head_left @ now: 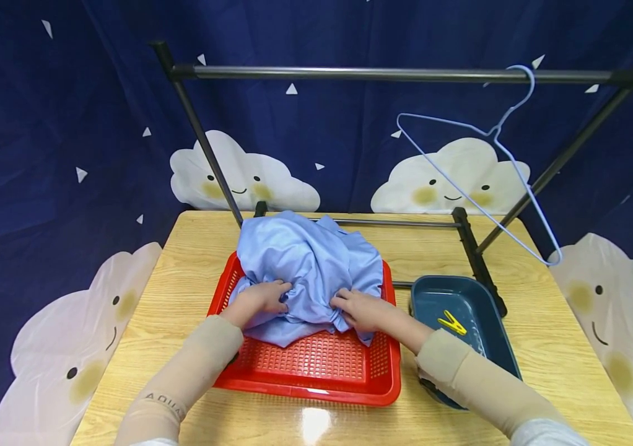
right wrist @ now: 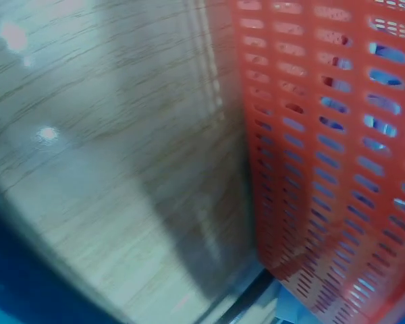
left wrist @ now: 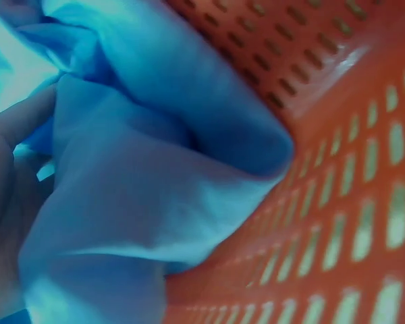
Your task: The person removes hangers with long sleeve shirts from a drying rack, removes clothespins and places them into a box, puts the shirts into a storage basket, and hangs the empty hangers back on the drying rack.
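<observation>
A crumpled light blue cloth garment [head_left: 308, 248] lies heaped in the red plastic basket [head_left: 311, 391], spilling over its back rim. My left hand [head_left: 261, 300] grips a fold of it near the basket's left side. In the left wrist view, part of that hand [left wrist: 7, 175] shows at the left edge, against the cloth [left wrist: 128, 189]. My right hand [head_left: 362, 308] holds the cloth at the right, its fingers curled into the fabric. The right wrist view shows the basket's slotted wall [right wrist: 324, 148] but not the hand. Folds hide some fingertips.
Right of the basket, a dark blue tub [head_left: 441, 285] holds a yellow clothespin [head_left: 453, 323]. A metal rack's bar [head_left: 350, 74] spans the back, with a light blue hanger [head_left: 497, 129] hooked at its right. Everything stands on a wooden table [head_left: 183, 266].
</observation>
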Tool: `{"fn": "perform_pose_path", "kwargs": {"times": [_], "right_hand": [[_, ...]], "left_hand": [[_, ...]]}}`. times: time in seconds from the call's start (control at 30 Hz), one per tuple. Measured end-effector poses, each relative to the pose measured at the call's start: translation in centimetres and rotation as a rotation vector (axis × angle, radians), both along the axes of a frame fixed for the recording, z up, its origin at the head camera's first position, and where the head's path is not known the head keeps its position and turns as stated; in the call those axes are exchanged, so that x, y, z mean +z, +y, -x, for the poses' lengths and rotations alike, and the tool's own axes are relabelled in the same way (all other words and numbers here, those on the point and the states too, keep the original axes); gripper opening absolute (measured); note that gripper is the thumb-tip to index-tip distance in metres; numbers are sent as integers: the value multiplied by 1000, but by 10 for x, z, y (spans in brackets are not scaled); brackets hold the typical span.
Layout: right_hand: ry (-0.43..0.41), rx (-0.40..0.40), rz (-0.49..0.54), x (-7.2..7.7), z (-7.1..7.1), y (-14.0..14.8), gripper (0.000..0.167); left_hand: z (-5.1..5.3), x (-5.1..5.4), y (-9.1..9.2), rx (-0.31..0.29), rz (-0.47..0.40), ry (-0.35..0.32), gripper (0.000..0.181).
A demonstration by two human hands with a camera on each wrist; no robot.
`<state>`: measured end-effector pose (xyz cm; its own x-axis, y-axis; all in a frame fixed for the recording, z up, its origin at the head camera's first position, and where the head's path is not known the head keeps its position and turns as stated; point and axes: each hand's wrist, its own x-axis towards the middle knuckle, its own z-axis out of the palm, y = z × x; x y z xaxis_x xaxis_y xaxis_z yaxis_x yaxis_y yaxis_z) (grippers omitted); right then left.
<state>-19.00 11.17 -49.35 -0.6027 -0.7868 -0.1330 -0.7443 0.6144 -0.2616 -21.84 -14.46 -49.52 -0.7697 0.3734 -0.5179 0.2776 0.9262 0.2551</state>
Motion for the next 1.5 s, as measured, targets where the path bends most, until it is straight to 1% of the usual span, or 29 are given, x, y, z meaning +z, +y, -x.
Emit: {"fn": "perform_pose_path", "kwargs": {"times": [0.07,0.1,0.13,0.23,0.3,0.4,0.43,0.47,0.53,0.57,0.67,0.73,0.8,0.83,0.93,1.0,1.03,1.1,1.17,1.23,1.37,1.5], "right_hand": [[7,8,9,4,-1,1,26],[11,12,11,6,-2,2,26],[12,14,12,9,-3,2,26],[3,22,16,18,-4,5,26],[-15,26,15,26,-4,7,27],[-38,32,30,38,-2,10,26],[-37,30,39,41,-1,11,26],[-29,30,59,45,1,12,25],[2,16,122,51,4,15,24],[25,4,166,53,7,16,24],[125,-51,301,60,14,17,27],[186,-95,372,62,19,16,33],[243,-140,420,64,24,15,39],[265,-161,434,64,27,15,42],[307,-224,467,63,35,14,49],[328,-263,461,63,40,14,52],[336,-281,454,62,42,14,54],[341,-310,431,60,46,14,58],[338,-336,392,57,50,15,62],[327,-352,357,54,54,14,65],[292,-363,301,49,61,12,70],[249,-376,264,42,67,9,72]], "left_hand": [[-2,7,1,1,9,-13,62],[-3,15,3,13,14,-37,62],[-4,20,3,3,10,-33,60],[-6,36,3,-39,-13,-7,46],[-6,46,2,-85,-38,24,34],[-4,59,-1,-102,-70,82,26],[-4,63,-1,-103,-76,117,23],[-2,66,-2,-88,-94,159,22],[1,72,-2,-34,-137,278,20],[2,74,-1,-1,-169,348,19],[9,78,1,95,-278,591,20],[13,79,2,133,-334,726,24],[16,79,3,164,-352,824,29],[16,79,3,178,-351,859,31],[20,78,2,207,-336,928,37],[23,77,1,222,-314,945,41],[25,76,0,228,-300,942,43],[28,74,-2,238,-273,918,48],[32,72,-4,247,-237,875,54],[35,68,-6,259,-200,818,60],[41,61,-11,271,-122,703,72],[45,55,-14,271,-76,623,78]]}}
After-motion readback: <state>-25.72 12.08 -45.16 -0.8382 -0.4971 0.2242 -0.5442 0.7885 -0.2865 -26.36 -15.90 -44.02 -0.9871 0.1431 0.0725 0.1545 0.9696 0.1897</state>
